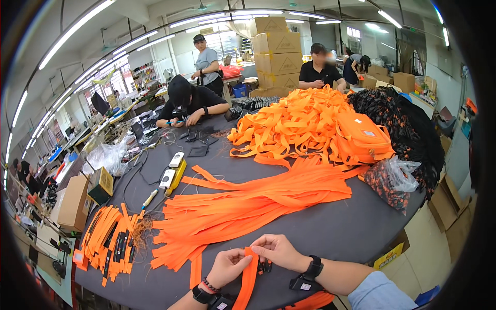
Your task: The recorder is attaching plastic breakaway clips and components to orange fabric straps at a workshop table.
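Note:
At the near edge of the table, my left hand [229, 267] pinches an orange fabric strip [247, 284] close to its upper end. My right hand [279, 251] is closed with thumb and fingertips on that same end, touching my left fingers. From there the strip, which resembles zipper tape, hangs down past the lower edge of the view. Small black-and-orange pieces [264, 266] show just under my right hand; whether it holds them I cannot tell. Beyond my hands lies a wide layer of long orange strips [248, 206].
A heap of orange webbing [294, 119], an orange pouch [363, 135], a black cord pile [408, 129] and a clear bag of small parts [390, 183] fill the far right. Power strips [175, 173] and short orange strips [106, 237] lie left. A capped co-worker [188, 101] sits across.

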Demonstrator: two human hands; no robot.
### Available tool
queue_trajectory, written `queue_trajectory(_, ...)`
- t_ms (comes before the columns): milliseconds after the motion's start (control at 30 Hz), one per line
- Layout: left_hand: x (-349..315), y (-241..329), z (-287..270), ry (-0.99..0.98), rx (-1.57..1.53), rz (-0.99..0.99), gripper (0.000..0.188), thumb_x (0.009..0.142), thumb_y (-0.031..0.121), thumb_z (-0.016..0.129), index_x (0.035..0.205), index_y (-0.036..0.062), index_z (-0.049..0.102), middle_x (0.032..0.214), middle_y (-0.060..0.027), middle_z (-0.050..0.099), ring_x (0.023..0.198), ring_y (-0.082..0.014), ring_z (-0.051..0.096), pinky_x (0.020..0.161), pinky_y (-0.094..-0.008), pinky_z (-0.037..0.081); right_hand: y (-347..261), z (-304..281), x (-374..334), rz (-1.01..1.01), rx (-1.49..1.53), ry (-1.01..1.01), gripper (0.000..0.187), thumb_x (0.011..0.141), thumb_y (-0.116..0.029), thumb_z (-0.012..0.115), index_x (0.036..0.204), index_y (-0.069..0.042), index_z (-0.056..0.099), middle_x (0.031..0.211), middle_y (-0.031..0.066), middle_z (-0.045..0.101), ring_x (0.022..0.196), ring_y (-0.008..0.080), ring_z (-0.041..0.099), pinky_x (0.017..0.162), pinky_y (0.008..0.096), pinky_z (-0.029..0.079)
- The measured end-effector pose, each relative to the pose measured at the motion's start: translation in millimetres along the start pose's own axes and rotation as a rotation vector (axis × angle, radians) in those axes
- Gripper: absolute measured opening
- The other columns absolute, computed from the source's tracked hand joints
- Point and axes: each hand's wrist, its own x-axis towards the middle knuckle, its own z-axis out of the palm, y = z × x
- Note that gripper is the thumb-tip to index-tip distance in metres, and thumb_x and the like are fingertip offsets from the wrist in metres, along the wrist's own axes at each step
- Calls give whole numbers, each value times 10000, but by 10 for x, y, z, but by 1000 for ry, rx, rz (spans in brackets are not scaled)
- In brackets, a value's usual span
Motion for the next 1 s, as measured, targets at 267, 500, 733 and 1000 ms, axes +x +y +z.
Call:
queue_trajectory(267,54,-34,-9,139,30,36,167,926,125,620,928,-40,647,799,-8,657,696,-24,553,616,-168,432,27,56,9,-28,-121,-3,159,920,-116,633,1009,16,626,847,27,658,712,49,604,612,189,490)
queue_trajectory(500,78,-66,54,204,91,111,155,914,111,630,867,-36,643,767,6,637,678,-11,523,587,-165,403,219,1,23,-177,-115,3,103,908,-96,646,922,6,644,790,4,640,642,23,576,552,186,466)
queue_trajectory(733,17,-52,34,249,-340,-145,218,950,190,587,833,8,613,770,5,621,673,-43,545,623,-186,443,90,135,-21,-705,-494,-27,47,831,-23,695,866,-20,664,719,58,589,551,119,554,504,241,449)
queue_trajectory(1000,-17,109,98,103,-305,-81,210,914,64,624,1080,-64,613,925,-107,685,788,-134,662,730,-259,545,9,-134,128,-177,-266,98,126,903,-127,650,913,-2,660,738,4,632,632,40,552,555,213,452)
